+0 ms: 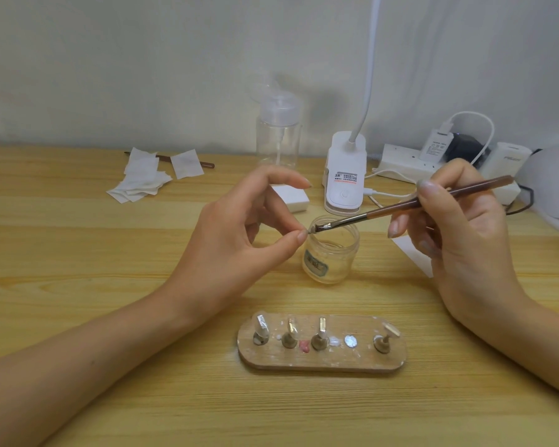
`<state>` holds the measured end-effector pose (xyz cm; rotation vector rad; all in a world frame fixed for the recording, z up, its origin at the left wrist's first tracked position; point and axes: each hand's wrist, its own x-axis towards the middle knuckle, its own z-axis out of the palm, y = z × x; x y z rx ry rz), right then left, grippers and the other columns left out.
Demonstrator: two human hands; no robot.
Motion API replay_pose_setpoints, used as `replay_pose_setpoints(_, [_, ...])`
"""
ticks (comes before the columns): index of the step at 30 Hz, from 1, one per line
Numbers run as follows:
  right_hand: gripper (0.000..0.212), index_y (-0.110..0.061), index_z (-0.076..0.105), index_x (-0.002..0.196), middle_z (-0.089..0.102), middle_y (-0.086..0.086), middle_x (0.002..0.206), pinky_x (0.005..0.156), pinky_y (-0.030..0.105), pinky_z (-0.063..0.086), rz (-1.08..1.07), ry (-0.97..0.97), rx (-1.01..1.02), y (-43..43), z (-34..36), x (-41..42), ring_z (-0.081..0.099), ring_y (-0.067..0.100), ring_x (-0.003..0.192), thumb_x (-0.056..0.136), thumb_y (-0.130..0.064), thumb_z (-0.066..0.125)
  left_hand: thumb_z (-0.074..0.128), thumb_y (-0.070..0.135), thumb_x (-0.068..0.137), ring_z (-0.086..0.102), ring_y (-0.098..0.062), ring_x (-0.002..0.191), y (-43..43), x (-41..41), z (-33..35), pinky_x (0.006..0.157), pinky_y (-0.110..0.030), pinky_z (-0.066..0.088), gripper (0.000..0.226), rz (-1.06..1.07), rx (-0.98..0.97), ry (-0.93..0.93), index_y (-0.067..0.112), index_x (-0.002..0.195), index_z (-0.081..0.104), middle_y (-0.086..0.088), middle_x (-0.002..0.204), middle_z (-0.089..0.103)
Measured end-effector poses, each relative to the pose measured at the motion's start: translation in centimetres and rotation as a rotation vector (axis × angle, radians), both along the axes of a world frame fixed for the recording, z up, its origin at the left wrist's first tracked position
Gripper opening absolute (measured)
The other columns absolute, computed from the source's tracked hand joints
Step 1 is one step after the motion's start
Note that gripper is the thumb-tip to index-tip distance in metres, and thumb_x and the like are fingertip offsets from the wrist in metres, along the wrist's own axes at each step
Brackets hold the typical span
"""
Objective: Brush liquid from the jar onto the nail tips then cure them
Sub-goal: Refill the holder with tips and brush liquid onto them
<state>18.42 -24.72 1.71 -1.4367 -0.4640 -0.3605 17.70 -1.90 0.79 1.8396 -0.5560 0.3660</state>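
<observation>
Wipes [142, 177], clear pump bottle [278, 133], white lamp [344, 175] and power strip [400, 162] at the back of the table [78, 253]. Mid-table, open clear jar [331, 256], labelled. Right grip [465, 227] curled round a brown brush [400, 206], bristles over the jar's rim. Left grip [239, 233] pinching a small piece [309, 232] there, perhaps a nail tip. Nearer, wooden holder [320, 359] with four nail tips [321, 325] on pegs.

Odds and ends along the back of a pale wooden table [78, 253].
A clear pump bottle [277, 137] stands upright near the wall. To its left lies a loose heap of white paper wipes [142, 175], partly covering a thin brown stick [207, 164]. Far right, a white charger [436, 145] sits plugged into a power strip [400, 162], its cable [484, 124] looping overhead.
</observation>
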Motion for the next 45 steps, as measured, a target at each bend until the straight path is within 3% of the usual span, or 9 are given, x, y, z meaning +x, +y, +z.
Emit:
replay_pose_setpoints(2, [0.022,-0.026,0.050,0.077,0.066,0.005,0.060,0.042,0.014,0.030,0.007,0.008,-0.015,0.09,-0.12,0.05,0.035,0.016,0.042,0.098,-0.020,0.052,0.073,0.016,0.084,0.066,-0.010,0.078,-0.01,0.00,0.00,0.060,-0.044,0.036,0.039,-0.003,-0.001,0.002,0.027,0.118,0.059,0.008,0.078,0.069])
replay_pose_setpoints(10, [0.022,-0.025,0.047,0.078,0.064,0.004,0.059,0.043,0.013,0.030,-0.034,0.009,0.002,-0.10,-0.09,0.05,0.033,0.026,0.045,0.099,-0.020,0.050,0.073,0.014,0.083,0.064,-0.008,0.075,-0.11,0.04,0.02,0.059,-0.043,0.035,0.039,-0.005,-0.013,0.010,0.024,0.118,0.059,0.006,0.077,0.069])
replay_pose_setpoints(13, [0.021,-0.023,0.047,0.078,0.065,0.005,0.060,0.042,0.014,0.029,0.009,0.012,0.002,0.10,-0.12,0.10,0.035,0.017,0.041,0.098,-0.018,0.050,0.073,0.014,0.083,0.063,-0.008,0.075,-0.12,0.00,-0.01,0.059,-0.043,0.035,0.039,-0.004,-0.010,0.006,0.026,0.118,0.059,0.006,0.077,0.069])
replay_pose_setpoints(17, [0.020,-0.020,0.045,0.079,0.065,0.006,0.059,0.042,0.016,0.027,-0.025,0.054,-0.041,0.07,-0.18,0.10,0.026,0.027,0.045,0.096,-0.024,0.055,0.073,0.015,0.083,0.064,-0.009,0.075,-0.11,0.00,0.00,0.060,-0.045,0.035,0.039,-0.004,-0.011,0.010,0.028,0.117,0.059,0.006,0.078,0.069])
replay_pose_setpoints(24, [0.020,-0.020,0.044,0.079,0.065,0.004,0.059,0.043,0.014,0.030,-0.016,0.003,0.009,0.12,0.13,-0.25,0.034,0.020,0.043,0.097,-0.023,0.052,0.073,0.015,0.083,0.065,-0.010,0.077,-0.05,-0.01,-0.03,0.059,-0.045,0.035,0.039,-0.006,-0.006,0.003,0.027,0.118,0.059,0.006,0.078,0.069])
replay_pose_setpoints(31, [0.018,-0.019,0.046,0.081,0.066,0.005,0.061,0.042,0.019,0.028,-0.030,0.025,-0.067,0.17,0.08,-0.23,0.026,0.040,0.049,0.094,-0.028,0.054,0.073,0.015,0.084,0.064,-0.010,0.076,-0.02,0.09,-0.09,0.058,-0.045,0.036,0.039,-0.005,0.009,-0.021,0.029,0.118,0.059,0.007,0.079,0.069])
replay_pose_setpoints(38, [0.021,-0.022,0.047,0.078,0.064,0.004,0.058,0.043,0.014,0.030,-0.064,0.036,0.001,-0.25,-0.04,-0.04,0.036,0.014,0.044,0.098,-0.021,0.052,0.073,0.015,0.085,0.062,-0.010,0.075,-0.02,0.08,-0.11,0.059,-0.044,0.036,0.039,-0.008,0.014,-0.038,0.030,0.118,0.059,0.008,0.080,0.069])
replay_pose_setpoints(45, [0.019,-0.021,0.046,0.079,0.066,0.005,0.061,0.042,0.015,0.029,0.003,0.030,-0.015,0.12,-0.04,-0.05,0.029,0.024,0.044,0.094,-0.028,0.055,0.073,0.015,0.086,0.061,-0.011,0.076,0.04,0.07,-0.11,0.059,-0.045,0.036,0.037,-0.007,0.027,-0.049,0.028,0.118,0.060,0.005,0.081,0.070])
